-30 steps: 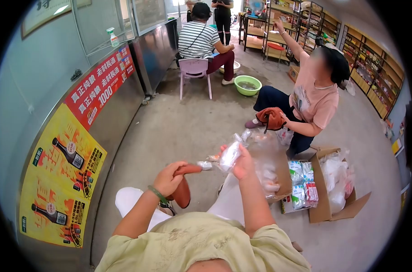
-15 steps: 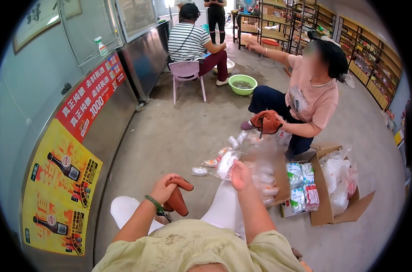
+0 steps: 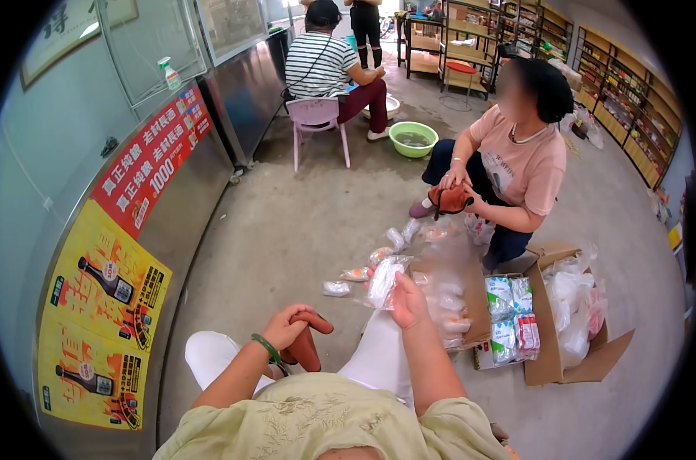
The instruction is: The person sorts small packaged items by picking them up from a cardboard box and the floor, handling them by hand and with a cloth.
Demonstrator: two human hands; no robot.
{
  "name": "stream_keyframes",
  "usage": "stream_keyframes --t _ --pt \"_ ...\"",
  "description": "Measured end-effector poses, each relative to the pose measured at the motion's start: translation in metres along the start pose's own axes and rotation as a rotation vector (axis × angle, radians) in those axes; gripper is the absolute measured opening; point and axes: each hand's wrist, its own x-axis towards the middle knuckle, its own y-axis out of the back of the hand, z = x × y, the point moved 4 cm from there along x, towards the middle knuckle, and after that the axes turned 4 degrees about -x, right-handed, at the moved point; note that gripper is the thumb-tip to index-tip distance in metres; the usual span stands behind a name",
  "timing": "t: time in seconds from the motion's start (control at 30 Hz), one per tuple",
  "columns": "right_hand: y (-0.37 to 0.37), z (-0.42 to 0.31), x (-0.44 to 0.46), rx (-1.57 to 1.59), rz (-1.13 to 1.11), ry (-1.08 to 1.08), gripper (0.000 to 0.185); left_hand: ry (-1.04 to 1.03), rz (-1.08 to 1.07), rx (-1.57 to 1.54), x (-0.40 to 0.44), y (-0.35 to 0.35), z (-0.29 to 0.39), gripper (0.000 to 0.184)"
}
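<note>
My left hand [image 3: 284,326] is closed around a reddish-brown cloth [image 3: 307,349], which hangs folded between my knees. My right hand [image 3: 409,302] grips a clear plastic packet [image 3: 385,280] with white contents, held above my right thigh. Past that packet, several small wrapped packets [image 3: 336,289] lie loose on the floor. Beside my right forearm, more white packets [image 3: 453,308] fill an open cardboard box, its far part blurred. A person crouching at the right holds a similar reddish-brown cloth [image 3: 449,199] in both hands.
A carton with blue-and-white packs [image 3: 503,339] stands at the right, next to an open cardboard box [image 3: 543,349] of plastic bags. Farther off, a person sits on a pink chair [image 3: 315,115] near a green basin of water [image 3: 413,141]. A metal counter [image 3: 198,199] runs along the left.
The crouching person's raised, pointing arm has come down, and that hand now touches the cloth. My hands keep their holds, with the brown cloth shifted slightly.
</note>
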Motion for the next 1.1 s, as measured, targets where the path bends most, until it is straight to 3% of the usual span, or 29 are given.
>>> stream_keyframes --t 1.1 --pt "0.003 0.002 0.000 -0.061 0.033 0.002 0.038 0.004 0.049 -0.084 -0.014 0.015 -0.017 0.030"
